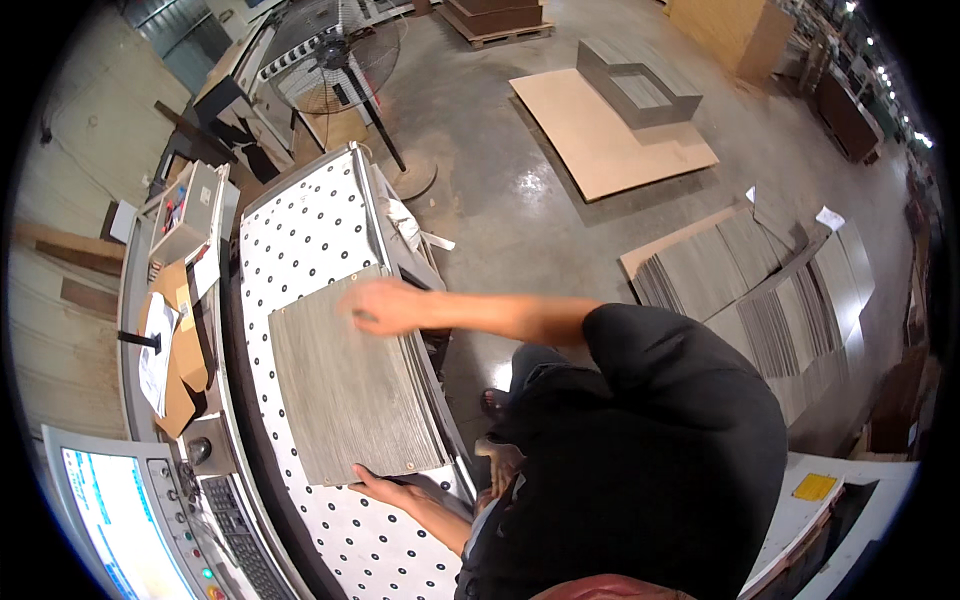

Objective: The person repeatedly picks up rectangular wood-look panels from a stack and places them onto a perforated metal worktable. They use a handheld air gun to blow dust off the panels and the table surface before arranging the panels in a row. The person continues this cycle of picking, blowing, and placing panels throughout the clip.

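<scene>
Grey panels: A stack of wood-grain grey panels is laid on the white dotted surface, with layered edges shown along its right side; small round marks are seen near the corners of the top sheet.
Left hand: The near edge of the stack is gripped by the left hand, the thumb being laid over the top and the fingers placed below.
Right hand: The right hand is held at the far right corner of the stack; it is blurred, so whether its fingers are apart or together, or a panel touched, cannot be told.
Control side: At the near left a lit screen is set beside a black keyboard and a dark mouse; farther along, brown cardboard is laid.
Floor: Near the surface's far end a pedestal fan is stood; at the far right a grey open frame is rested on a tan board, and nearer, more grey sheets are piled.
</scene>
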Tool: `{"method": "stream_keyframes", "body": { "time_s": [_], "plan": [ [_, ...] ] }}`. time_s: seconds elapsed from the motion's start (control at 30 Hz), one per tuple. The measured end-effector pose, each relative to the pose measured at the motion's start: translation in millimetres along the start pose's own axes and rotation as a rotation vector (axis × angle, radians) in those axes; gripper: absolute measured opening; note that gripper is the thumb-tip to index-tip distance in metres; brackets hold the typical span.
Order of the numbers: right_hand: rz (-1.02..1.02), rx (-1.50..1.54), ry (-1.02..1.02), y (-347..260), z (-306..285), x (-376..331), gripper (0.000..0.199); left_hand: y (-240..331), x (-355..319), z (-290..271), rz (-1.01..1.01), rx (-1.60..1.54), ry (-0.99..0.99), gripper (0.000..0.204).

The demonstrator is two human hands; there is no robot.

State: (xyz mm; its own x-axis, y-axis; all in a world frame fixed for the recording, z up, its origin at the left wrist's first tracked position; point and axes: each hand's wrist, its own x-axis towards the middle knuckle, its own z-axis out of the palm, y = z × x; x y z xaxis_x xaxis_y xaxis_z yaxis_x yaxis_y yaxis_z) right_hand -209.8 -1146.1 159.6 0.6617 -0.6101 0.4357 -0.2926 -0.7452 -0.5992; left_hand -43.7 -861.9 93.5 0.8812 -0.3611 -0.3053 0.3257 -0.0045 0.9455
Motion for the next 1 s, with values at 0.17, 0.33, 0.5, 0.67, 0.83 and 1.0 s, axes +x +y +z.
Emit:
{"method": "stream_keyframes", "body": {
  "time_s": [0.17,0.33,0.5,0.67,0.83,1.0],
  "plan": [
    [0.369,-0.157,-0.394,68.7,17.5,70.8,0.055,12.5,-10.9,9.1,0.006,-0.040,0.023,0.092],
    [0.294,-0.038,-0.572,133.6,46.6,95.0,0.076,-18.4,14.2,2.5,0.031,-0.120,0.059,0.084],
    [0.346,-0.019,-0.623,99.4,37.4,93.1,0.081,-21.3,21.2,-13.6,0.003,-0.119,0.102,0.082],
    [0.350,-0.074,-0.632,70.3,11.5,71.2,0.082,-31.2,35.0,-37.3,-0.084,-0.151,0.102,0.077],
    [0.426,-0.025,-0.515,77.8,-8.4,17.0,0.085,-20.5,42.4,-32.6,-0.104,-0.078,0.037,0.076],
    [0.778,0.280,-0.698,108.3,-54.9,-27.6,0.088,0.1,49.2,2.2,-0.114,0.042,-0.196,0.075]
  ]
}}
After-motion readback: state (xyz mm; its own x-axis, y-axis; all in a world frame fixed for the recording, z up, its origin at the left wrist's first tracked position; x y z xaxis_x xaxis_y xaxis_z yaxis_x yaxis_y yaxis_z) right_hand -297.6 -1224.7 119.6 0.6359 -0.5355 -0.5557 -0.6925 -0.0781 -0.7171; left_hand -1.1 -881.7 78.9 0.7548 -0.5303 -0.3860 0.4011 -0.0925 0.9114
